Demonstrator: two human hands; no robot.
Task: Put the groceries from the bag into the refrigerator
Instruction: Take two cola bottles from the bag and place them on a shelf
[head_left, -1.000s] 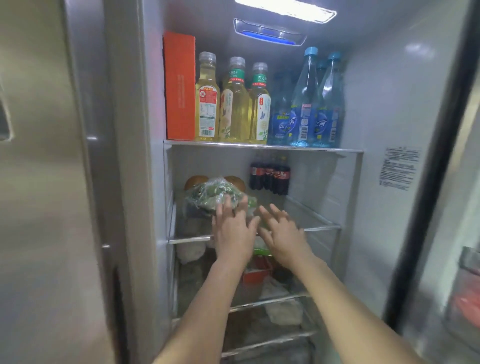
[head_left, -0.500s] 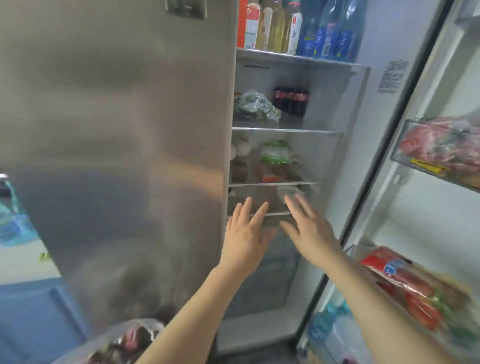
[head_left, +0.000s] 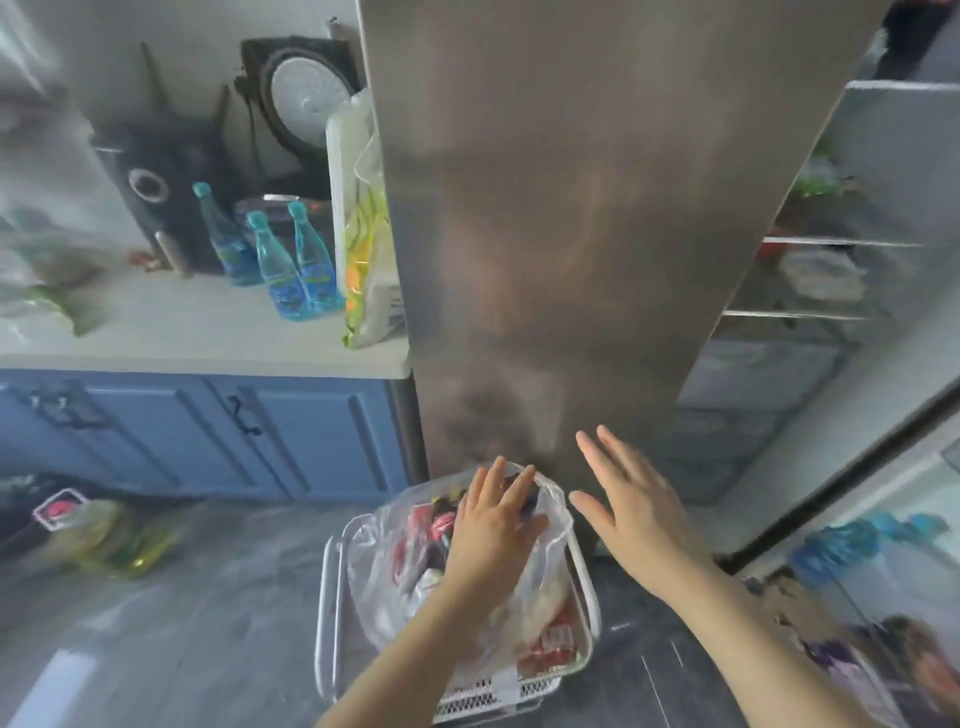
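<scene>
A clear plastic bag (head_left: 384, 582) full of packaged groceries sits in a white mesh basket (head_left: 328, 613) on the floor in front of the refrigerator. My left hand (head_left: 493, 530) hovers over the bag's open mouth, fingers spread, holding nothing. My right hand (head_left: 631, 512) is spread open just right of the bag, also with nothing in it. The refrigerator's closed steel left door (head_left: 571, 208) fills the middle. Its open right compartment (head_left: 810, 291) shows glass shelves with blurred food on them.
A grey counter (head_left: 197, 332) over blue cabinets (head_left: 208, 431) holds three blue bottles (head_left: 275, 260), a yellow-green bag (head_left: 369, 249) and dark appliances. Yellow bottles (head_left: 119, 540) lie on the dark floor at left. The open fridge door's bins (head_left: 857, 545) are at right.
My view has swung down and left from the fridge shelves to the basket. Both hands have come out of the fridge and dropped toward the bag, still without anything in them.
</scene>
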